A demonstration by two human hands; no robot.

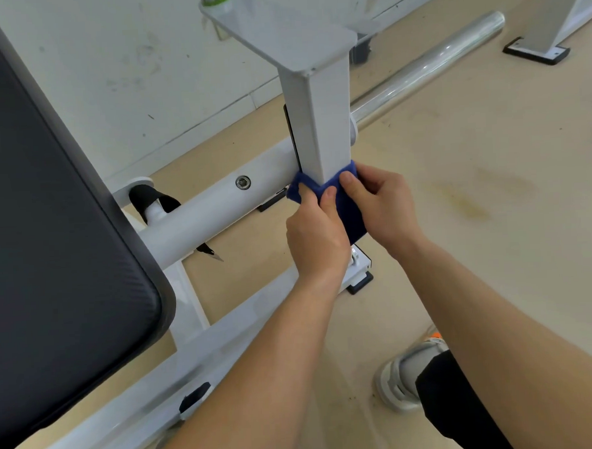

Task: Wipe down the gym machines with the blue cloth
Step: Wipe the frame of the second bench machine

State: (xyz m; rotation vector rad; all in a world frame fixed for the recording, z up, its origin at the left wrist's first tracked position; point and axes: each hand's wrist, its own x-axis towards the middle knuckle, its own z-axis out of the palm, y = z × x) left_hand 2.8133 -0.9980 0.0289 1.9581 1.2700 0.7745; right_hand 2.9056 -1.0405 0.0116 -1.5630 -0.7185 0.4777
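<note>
The cloth [352, 216] is wrapped round the lower end of the white post [320, 120], just above where it meets the machine's tube [215, 211]. Both hands hold it there. The left hand [317, 238] pinches the cloth's left and front folds, pressing them to the post's near corner. The right hand [383, 206] has its thumb on the right flap, with the fingers curled behind. So each grip is clamped on the cloth, and the cloth on the post. Whether the cloth meets round the far face I cannot tell, because the post hides it.

The step in hand looks like wiping the low end of the post. To do it well, hold the wrap snug with both hands so every face gets pressure at once. Draw it down in one steady pull to the joint. Then work a folded edge into the seam where post meets tube, since dirt is likely to gather there. Square corners tend to lift a cloth off the flat faces, so press with flat fingers on each face rather than only at the corners. Mind the black strip [291, 135] on the post's left side, which could snag the cloth. The tube, the pad [48, 237] and the base rail [225, 348] look like work left to do.
</note>
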